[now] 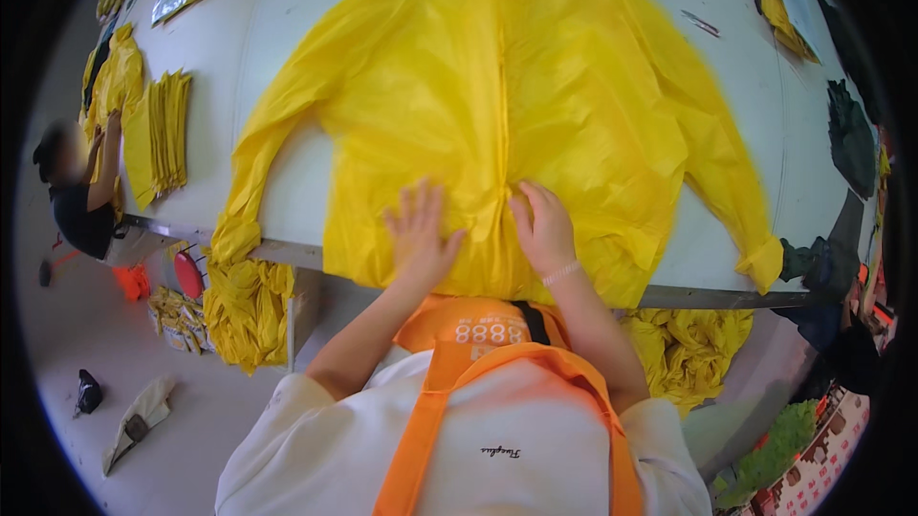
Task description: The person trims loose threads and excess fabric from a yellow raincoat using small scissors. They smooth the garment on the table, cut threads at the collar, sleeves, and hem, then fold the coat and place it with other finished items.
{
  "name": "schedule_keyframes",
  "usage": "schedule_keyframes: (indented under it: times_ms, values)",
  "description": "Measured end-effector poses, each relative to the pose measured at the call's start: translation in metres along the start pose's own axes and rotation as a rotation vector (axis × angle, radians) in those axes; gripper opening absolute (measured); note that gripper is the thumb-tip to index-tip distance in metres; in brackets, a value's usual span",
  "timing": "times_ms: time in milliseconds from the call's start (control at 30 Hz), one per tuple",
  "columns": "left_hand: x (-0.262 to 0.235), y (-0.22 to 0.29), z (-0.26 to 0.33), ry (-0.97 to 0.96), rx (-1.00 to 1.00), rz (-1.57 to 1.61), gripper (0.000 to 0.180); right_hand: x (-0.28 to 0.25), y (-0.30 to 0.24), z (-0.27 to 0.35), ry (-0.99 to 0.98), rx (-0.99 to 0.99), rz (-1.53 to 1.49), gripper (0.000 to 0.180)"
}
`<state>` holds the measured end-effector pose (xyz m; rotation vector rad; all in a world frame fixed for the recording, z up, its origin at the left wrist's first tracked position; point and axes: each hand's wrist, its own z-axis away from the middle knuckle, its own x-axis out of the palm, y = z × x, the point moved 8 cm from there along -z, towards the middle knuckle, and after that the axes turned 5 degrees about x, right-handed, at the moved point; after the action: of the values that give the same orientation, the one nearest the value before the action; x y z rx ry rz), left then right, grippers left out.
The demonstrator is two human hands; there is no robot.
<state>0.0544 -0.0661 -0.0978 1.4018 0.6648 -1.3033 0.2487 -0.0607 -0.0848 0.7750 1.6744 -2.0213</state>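
Observation:
A yellow rain jacket (pixel 574 86) lies spread on the white table, its collar at the far side and its sleeves stretched out left and right. The hem hangs slightly over the near edge. My left hand (pixel 421 239) rests on the lower front, left of the centre placket, fingers spread and a little blurred. Just right of the placket is my right hand (pixel 545 229), its fingers bent in against the jacket's front where the fabric puckers. The tips are partly hidden, but they appear to pinch the placket's edge.
Folded yellow garments (pixel 167 138) stack at the left, beside a person (pixel 81 186) handling yellow fabric. Yellow garments heap below the table at left (pixel 249 310) and right (pixel 688 349). Small snips (pixel 701 22) lie at far right. Dark green garments (pixel 849 138) sit at the right edge.

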Motion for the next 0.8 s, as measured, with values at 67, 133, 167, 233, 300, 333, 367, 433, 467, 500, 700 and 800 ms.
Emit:
schedule_keyframes:
  times_ms: [67,133,167,233,300,333,367,433,467,500,700,800]
  values:
    - [0.000,-0.036,0.012,0.022,-0.069,-0.082,0.074,-0.034,0.016,0.024,0.040,0.099,0.493,0.056]
    - [-0.006,-0.044,0.009,0.063,-0.088,-0.133,0.074,-0.060,0.047,0.026,0.048,0.135,0.719,0.066]
    - [-0.010,-0.043,0.001,0.064,-0.089,-0.144,0.074,-0.063,0.076,0.026,0.037,0.131,0.699,0.069]
    - [-0.015,-0.037,-0.020,0.094,-0.083,-0.150,0.074,-0.069,0.094,0.012,0.044,0.113,0.696,0.071]
    - [-0.018,-0.039,-0.054,0.142,-0.065,-0.143,0.073,-0.075,0.091,-0.030,0.074,0.090,0.730,0.069]
    - [-0.019,-0.041,-0.072,0.179,-0.057,-0.153,0.072,-0.077,0.092,-0.050,0.100,0.075,0.731,0.069]
    - [-0.023,-0.044,-0.088,0.222,-0.056,-0.171,0.071,-0.079,0.091,-0.070,0.126,0.051,0.726,0.069]
    - [-0.029,-0.050,-0.119,0.263,-0.067,-0.209,0.071,-0.078,0.094,-0.107,0.164,0.022,0.735,0.068]
    - [-0.031,-0.055,-0.136,0.283,-0.068,-0.222,0.071,-0.079,0.093,-0.123,0.186,0.006,0.739,0.067]
    - [-0.032,-0.060,-0.150,0.301,-0.068,-0.232,0.071,-0.080,0.093,-0.137,0.196,0.000,0.727,0.067]
    - [-0.041,-0.001,-0.134,0.234,-0.058,-0.070,0.053,-0.064,0.026,-0.106,0.224,-0.242,0.473,0.050]
    - [-0.009,0.035,-0.112,-0.139,-0.241,0.206,0.043,-0.026,0.007,-0.052,0.097,-0.228,0.198,0.025]
